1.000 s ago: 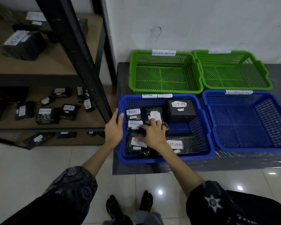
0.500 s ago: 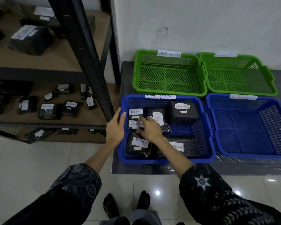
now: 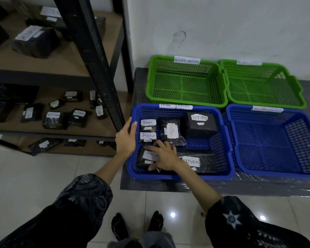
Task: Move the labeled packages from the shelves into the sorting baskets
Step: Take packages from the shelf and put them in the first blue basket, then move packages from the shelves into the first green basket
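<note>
A blue basket (image 3: pixel 222 138) labelled RETURN holds several black packages with white RETURN labels. My right hand (image 3: pixel 164 157) lies inside it with spread fingers on the front-left package (image 3: pixel 145 158). My left hand (image 3: pixel 126 138) rests against the basket's left rim, fingers straight. Behind the front-left package lie two small labelled packages (image 3: pixel 148 128), a flat bag (image 3: pixel 171 133) and a black box (image 3: pixel 200 124). A long package (image 3: pixel 198 162) lies at the front right of the basket. More labelled black packages (image 3: pixel 55 119) sit on the shelves at the left.
A black metal shelf post (image 3: pixel 97 68) stands just left of the basket. Two green baskets (image 3: pixel 185 83) (image 3: pixel 263 85) hold nothing; another blue basket (image 3: pixel 274 140) at the right holds nothing. All baskets sit on a low dark platform (image 3: pixel 222 187). My feet (image 3: pixel 138 224) stand on pale floor tiles.
My right hand has slid toward me, from the middle packages onto the front-left package. My left hand has stayed at the basket's left rim.
</note>
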The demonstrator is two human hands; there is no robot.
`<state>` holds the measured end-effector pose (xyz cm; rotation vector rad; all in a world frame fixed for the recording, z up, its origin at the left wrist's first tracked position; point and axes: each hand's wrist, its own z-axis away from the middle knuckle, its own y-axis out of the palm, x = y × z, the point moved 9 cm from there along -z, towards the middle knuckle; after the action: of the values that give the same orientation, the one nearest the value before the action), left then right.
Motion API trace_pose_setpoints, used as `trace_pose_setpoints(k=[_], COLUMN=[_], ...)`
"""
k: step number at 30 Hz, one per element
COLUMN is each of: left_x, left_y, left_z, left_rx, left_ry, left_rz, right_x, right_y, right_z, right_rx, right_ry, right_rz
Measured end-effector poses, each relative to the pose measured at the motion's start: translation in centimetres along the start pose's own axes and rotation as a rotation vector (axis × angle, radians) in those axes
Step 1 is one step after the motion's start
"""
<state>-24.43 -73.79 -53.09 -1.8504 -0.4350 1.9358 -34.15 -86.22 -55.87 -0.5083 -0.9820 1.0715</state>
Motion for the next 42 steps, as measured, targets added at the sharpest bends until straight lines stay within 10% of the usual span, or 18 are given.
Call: trace_pose_setpoints(k=[17, 24, 33, 42], left_x=[-0.5, -5.4, -14.5, -10.7], left_y=[0.6, -4.7, -27.2, -51.2], left_z=[0.3, -1.3, 1.2, 0.8], left_rx=[0.288, 0.459, 0.04, -0.11], left_ry=[-0.11, 0.184, 0.761, 0.811], left_rz=[-0.072, -0.288, -0.427, -0.579], right_x=[0.6, 2.5, 24.4, 48.3], right_y=[-1.1, -12.6, -20.1, -21.4], right_z=[0.2, 2.4, 6.9, 5.9], right_rx=[0.138, -0.322, -1.018, -1.06], right_ry=[-0.061, 0.025, -0.215, -0.434], right_rz=[-0.113, -0.375, -0.469, -0.443])
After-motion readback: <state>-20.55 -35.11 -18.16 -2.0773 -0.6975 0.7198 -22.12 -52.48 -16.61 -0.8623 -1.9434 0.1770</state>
